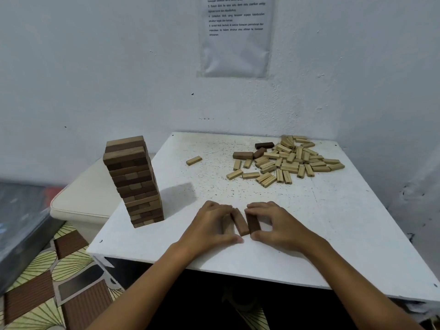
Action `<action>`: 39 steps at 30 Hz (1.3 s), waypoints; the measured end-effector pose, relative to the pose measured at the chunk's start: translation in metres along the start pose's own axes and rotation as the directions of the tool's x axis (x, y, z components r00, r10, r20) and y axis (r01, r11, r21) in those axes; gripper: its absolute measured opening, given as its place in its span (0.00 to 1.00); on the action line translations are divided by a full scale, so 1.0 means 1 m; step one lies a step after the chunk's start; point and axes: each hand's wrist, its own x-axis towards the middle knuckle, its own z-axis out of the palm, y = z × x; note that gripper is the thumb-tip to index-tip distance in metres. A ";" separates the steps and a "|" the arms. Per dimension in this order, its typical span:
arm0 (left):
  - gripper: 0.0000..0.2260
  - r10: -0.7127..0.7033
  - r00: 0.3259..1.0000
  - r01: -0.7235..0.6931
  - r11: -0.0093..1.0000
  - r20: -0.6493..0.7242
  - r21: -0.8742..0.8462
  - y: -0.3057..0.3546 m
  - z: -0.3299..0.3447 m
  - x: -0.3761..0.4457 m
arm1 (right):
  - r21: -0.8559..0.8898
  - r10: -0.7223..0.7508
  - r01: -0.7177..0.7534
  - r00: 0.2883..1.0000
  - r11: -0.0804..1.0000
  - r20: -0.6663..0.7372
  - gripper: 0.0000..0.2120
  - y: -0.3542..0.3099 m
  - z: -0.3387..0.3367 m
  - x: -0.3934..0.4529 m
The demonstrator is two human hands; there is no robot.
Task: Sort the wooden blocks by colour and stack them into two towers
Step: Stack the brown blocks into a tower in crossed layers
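Three brown blocks [241,222] lie side by side on the white table [333,222] near its front edge. My left hand [212,225] curls over the left one, thumb at its near end. My right hand [273,225] pinches the right one [252,223] between fingertips and thumb. A tall tower of brown blocks [134,179] stands at the table's left edge, leaning slightly. A pile of light blocks [290,160] lies at the back right, with three dark blocks [242,155] at its left side. One light block [194,160] lies alone.
A cream cushioned stool [85,198] stands left of the table behind the tower. A grey box [21,222] sits at far left on a patterned floor mat [47,282]. The wall with a taped sheet [235,36] rises right behind the table.
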 end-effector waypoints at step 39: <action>0.35 -0.090 0.992 0.099 0.990 0.087 -0.099 -0.013 -0.005 0.009 | 0.070 0.033 -0.032 0.999 0.997 -0.015 0.46 -0.003 0.010 0.004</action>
